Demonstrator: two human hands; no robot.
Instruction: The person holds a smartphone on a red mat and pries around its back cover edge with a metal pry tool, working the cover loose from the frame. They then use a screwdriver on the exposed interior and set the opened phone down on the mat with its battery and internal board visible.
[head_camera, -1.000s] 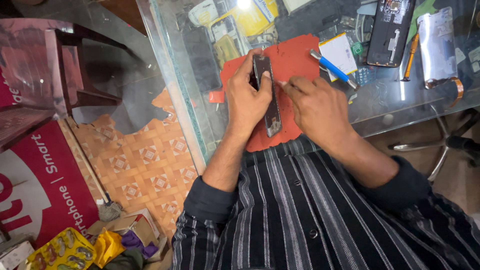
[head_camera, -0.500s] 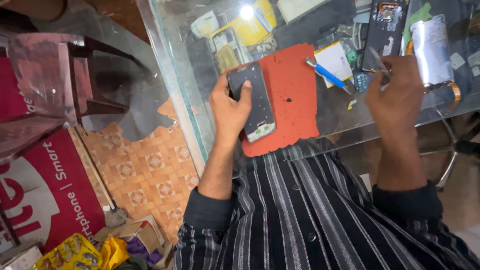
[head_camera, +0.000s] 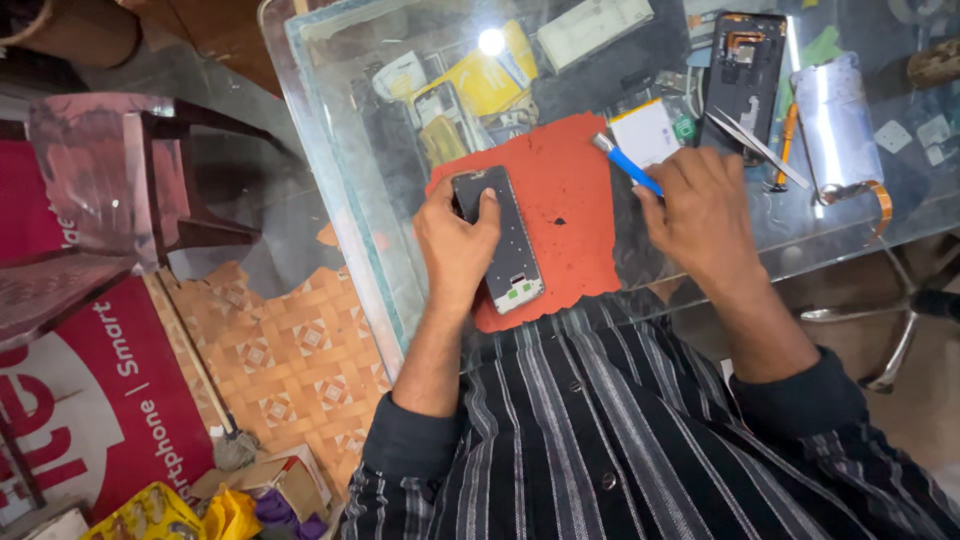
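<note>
Left hand (head_camera: 455, 245) presses down on the phone frame (head_camera: 505, 245), thumb on its upper part and fingers curled over its left edge, pinning it flat on the red mat (head_camera: 575, 210). Right hand (head_camera: 705, 215) is closed around a blue-handled tool (head_camera: 625, 165), whose pale tip points up and left over the mat's upper right corner; thin metal tweezers (head_camera: 765, 150) stick out to the right above its knuckles, though whether the fingers grip them too I cannot tell.

By size, the glass table (head_camera: 340, 200) comes first, a see-through top with a thick greenish edge and clutter showing beneath it. To its left stands a reddish clear plastic chair (head_camera: 95, 190), with a red sign (head_camera: 90, 400) leaning below it on the patterned orange floor (head_camera: 290, 350). The striped dark shirt (head_camera: 600, 430) fills the bottom of the view.

On the table, the red mat lies in front of the person, with the dark frame lying tilted along its left side, its lower end near the table's edge. Well apart, up and to the right, sits an opened black phone (head_camera: 745, 65), and just right of that a shiny silver panel (head_camera: 835, 120) with an orange ribbon strip (head_camera: 880, 205) at its lower end. A white battery (head_camera: 645, 130) lies just beside the blue tool's tip. A yellow packet (head_camera: 495, 80) shows under the glass above the mat.
</note>
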